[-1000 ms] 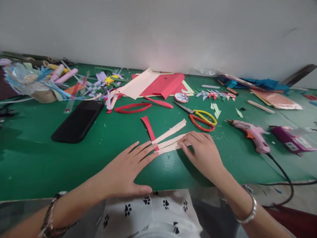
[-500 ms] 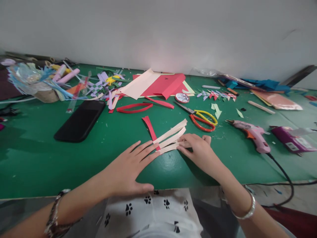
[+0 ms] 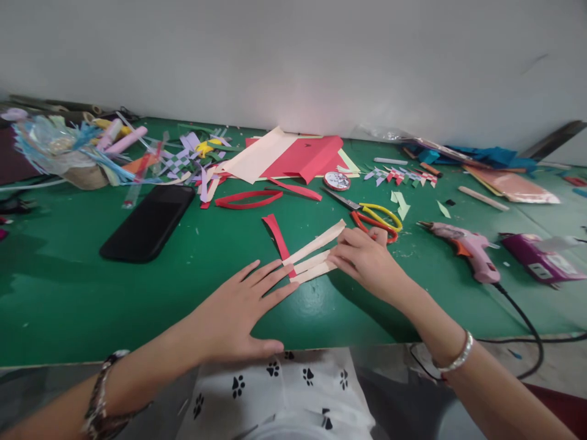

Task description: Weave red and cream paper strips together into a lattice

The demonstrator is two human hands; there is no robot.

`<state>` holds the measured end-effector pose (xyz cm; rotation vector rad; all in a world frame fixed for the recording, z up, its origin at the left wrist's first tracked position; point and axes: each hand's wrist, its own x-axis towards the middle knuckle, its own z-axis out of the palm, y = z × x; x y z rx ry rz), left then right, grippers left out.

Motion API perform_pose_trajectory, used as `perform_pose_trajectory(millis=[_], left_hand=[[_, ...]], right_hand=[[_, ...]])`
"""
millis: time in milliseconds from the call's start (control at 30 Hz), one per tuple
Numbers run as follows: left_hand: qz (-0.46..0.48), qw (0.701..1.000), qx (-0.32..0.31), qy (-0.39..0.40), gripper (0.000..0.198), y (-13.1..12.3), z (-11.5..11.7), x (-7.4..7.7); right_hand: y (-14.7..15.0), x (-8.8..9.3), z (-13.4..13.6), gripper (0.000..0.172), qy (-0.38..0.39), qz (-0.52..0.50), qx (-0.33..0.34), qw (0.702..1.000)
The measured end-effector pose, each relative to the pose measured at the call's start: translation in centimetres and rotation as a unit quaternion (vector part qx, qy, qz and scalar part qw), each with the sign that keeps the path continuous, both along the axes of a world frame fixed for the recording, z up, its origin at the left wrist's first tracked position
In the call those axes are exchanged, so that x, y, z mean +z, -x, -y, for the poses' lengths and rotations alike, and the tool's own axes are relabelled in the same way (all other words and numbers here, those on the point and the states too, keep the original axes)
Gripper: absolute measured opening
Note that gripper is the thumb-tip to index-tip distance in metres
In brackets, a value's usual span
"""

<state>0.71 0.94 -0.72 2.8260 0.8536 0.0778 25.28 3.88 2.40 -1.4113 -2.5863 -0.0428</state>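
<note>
Several cream paper strips (image 3: 316, 241) fan out to the right on the green table, crossed near their left ends by a red paper strip (image 3: 276, 237). My left hand (image 3: 245, 305) lies flat with fingers spread, its fingertips pressing down where the red and cream strips meet. The far ends of the lower cream strips are pinched between the thumb and fingers of my right hand (image 3: 367, 260). The uppermost cream strip lies free of that hand. Just beyond my right hand are scissors (image 3: 378, 219) with yellow and orange handles.
A black phone (image 3: 149, 225) lies to the left. Red and cream paper sheets (image 3: 302, 156) and a red paper loop (image 3: 247, 199) are at the back. At right sit a pink glue gun (image 3: 468, 244) with its cord and a purple box (image 3: 543, 256). Woven scraps (image 3: 178, 160) litter the left rear.
My right hand has moved slightly up and away, bringing the lower cream strips closer together. My left hand has stayed in place.
</note>
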Motion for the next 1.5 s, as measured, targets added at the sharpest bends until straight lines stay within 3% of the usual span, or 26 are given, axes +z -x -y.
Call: perform_pose_trajectory(millis=[133,567,733,800,867,967,1100,1500], left_hand=[[-0.01,1.0,0.001,-0.001,0.073,-0.1,0.0,0.1],[-0.006,1.0,0.0,-0.007,0.073,-0.1,0.0,0.1],[-0.004,1.0,0.003,0.0,0.072,-0.1,0.0,0.2],[-0.001,1.0,0.002,-0.002,0.071,-0.1,0.0,0.1],[0.001,1.0,0.003,-0.004,0.071,-0.1,0.0,0.0],[0.001,1.0,0.004,-0.004,0.073,-0.1,0.0,0.0],[-0.007,1.0,0.0,-0.002,0.071,-0.1,0.0,0.0],[0.001,1.0,0.005,0.006,0.071,-0.1,0.0,0.0]], right_hand=[[-0.3,-0.5,-0.3,0.027,-0.008,0.005,0.023,1.0],[-0.7,-1.2,-1.0,0.022,0.002,0.008,0.01,1.0],[-0.3,-0.7,-0.3,0.024,-0.088,0.032,-0.035,0.995],[0.2,-0.4,0.2,0.02,-0.122,0.002,-0.019,0.992],[0.9,-0.3,0.6,0.018,-0.093,-0.038,0.05,0.994],[2.1,-0.6,0.8,0.02,0.015,-0.061,0.127,0.99],[2.9,-1.2,0.5,0.015,0.1,-0.074,0.117,0.985],[2.9,-1.1,-0.1,0.014,0.119,-0.078,0.113,0.983]])
